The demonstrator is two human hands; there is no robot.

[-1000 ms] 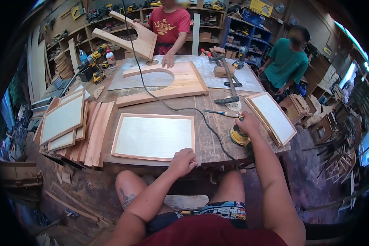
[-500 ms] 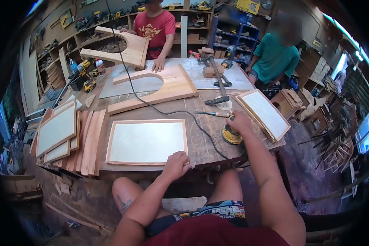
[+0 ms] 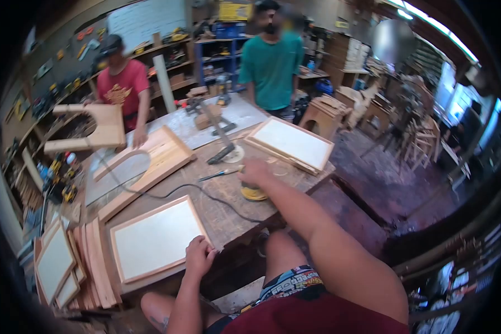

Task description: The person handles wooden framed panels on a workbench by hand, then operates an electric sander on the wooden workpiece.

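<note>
My left hand (image 3: pixel 199 254), fingers curled, grips the near right corner of a wood-framed white panel (image 3: pixel 158 239) lying flat on the worktable (image 3: pixel 228 222). My right hand (image 3: pixel 255 172) is closed over the top of a yellow and black power sander (image 3: pixel 253 192), hiding much of it. Left of the sander lies a slim tool (image 3: pixel 220 175) with a dark shaft. A black cable (image 3: pixel 167 196) crosses the table behind the panel. Beyond the sander, a bar clamp (image 3: pixel 222 139) rests by a round perforated disc (image 3: pixel 232 156).
Framed panels (image 3: pixel 289 142) are stacked at the right edge, others (image 3: pixel 55 261) at the left beside wood strips (image 3: pixel 92 261). A curved-cutout board (image 3: pixel 150 161) lies behind. A person in red (image 3: pixel 122 89) holds a similar board (image 3: pixel 103 125); a person in teal (image 3: pixel 273 69) stands opposite.
My view has swung to the right, so the table appears tilted and further left. The person in teal now stands more upright. Both my hands stay on the panel and the sander.
</note>
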